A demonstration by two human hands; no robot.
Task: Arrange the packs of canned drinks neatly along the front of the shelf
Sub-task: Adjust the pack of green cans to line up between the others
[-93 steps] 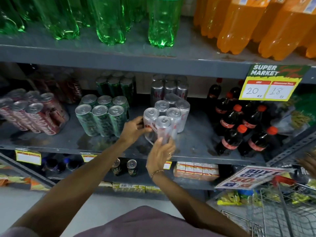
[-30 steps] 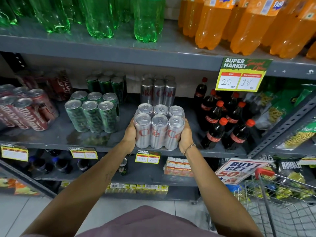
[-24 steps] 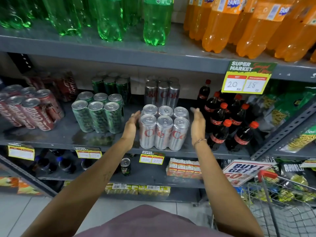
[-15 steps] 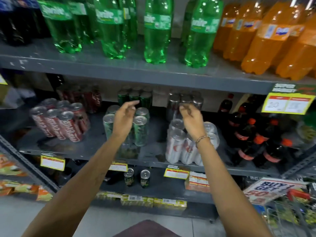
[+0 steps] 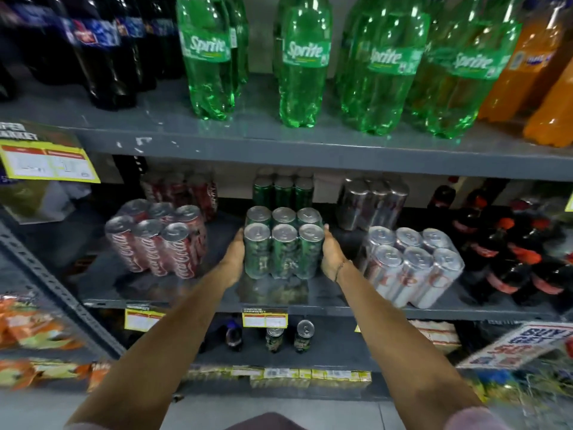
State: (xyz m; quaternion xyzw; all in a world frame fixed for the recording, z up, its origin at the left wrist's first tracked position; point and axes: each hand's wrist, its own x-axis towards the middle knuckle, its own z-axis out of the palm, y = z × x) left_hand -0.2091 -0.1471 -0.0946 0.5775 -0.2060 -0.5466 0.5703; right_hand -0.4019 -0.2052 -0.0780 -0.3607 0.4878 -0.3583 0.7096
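Just changed: half a second ago both hands were up in the air above the packs. Now they have come down and press on the two sides of the green pack (image 5: 283, 243).
Left hand (image 5: 234, 259): flat on the left side of the green pack, at about 9 o'clock from it, fingers wrapped round the side and grasping it.
Right hand (image 5: 332, 256): flat on the right side, at about 3 o'clock, fingers also grasping the pack.
Green pack: six cans in clear wrap, standing upright in the middle of the shelf (image 5: 192, 293), a little way back from the front edge.
Silver pack (image 5: 412, 265): at 3 o'clock from the green pack, close to the front edge. No hand touches it now, so that one looks done.
Red pack (image 5: 158, 240): at 9 o'clock, turned a bit crooked and sitting further back.
What it means: the work has gone on from the silver pack to the green one. It likely needs a pull toward the front edge to line up with the silver pack. The red pack probably comes after.
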